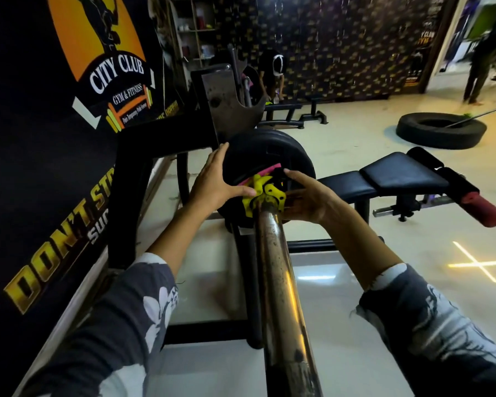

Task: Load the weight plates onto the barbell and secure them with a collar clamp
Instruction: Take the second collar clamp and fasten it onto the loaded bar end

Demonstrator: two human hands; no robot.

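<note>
Left grip (215, 179): fingers straight and spread over the near face and left rim of the plates (267, 153). The thumb reaches right and touches the yellow clamp (265, 193). It holds nothing.

Right grip (307, 196): fingers curled round the right side of the clamp. The thumb lies across the top, on a black part of the clamp. This grip is closed on the clamp.

Clamp: sits between the two grips, ringed round the bar (278, 267) and close against the face of the plates. Whether its lever is locked cannot be told. A pink strip (259, 174) shows just above it, between the thumbs, lying against the plate face.

Plates: black, already on the bar, directly behind both grips. How many there are cannot be told.

Bar: worn steel. It runs from the clamp back under and between the wrists toward the camera.

Surroundings: a black rack frame (132, 179) stands left of the left grip. A dark wall banner (112, 67) with gym lettering stands beyond the frame. A padded bench (384, 173) stands right of the right grip. A tyre (441, 133) lies on the floor (413, 253) farther off, beyond the bench. Both forearms wear grey printed sleeves (143, 296).
</note>
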